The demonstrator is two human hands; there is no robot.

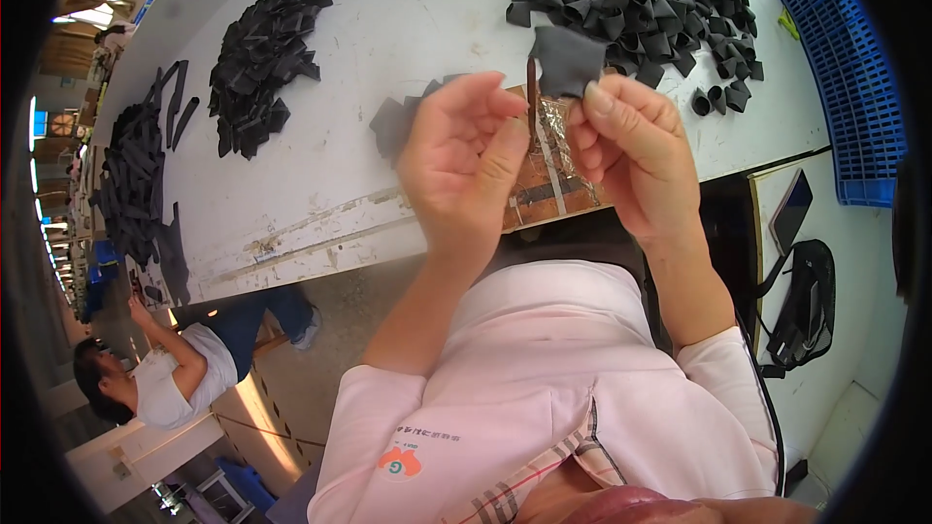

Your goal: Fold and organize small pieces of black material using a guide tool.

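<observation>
My right hand [631, 150] pinches a small dark grey fabric piece [565, 60] between thumb and fingers, held up above the white table's [388, 29] front edge. My left hand [464, 160] is raised right beside it, fingers curled, fingertips touching a thin brown stick-like tool [532, 87] that stands upright between the two hands. Whether the left hand grips that tool I cannot tell for sure. Under the hands lies a brown board [544, 189] patched with tape.
A big heap of folded dark pieces [631, 0] lies at the table's far right, and a flatter pile [262, 58] at the left, with long dark strips [136, 175] beyond. A blue plastic crate [845, 87] stands right. A seated person [175, 378] is at lower left. A black bag [806, 301] hangs at right.
</observation>
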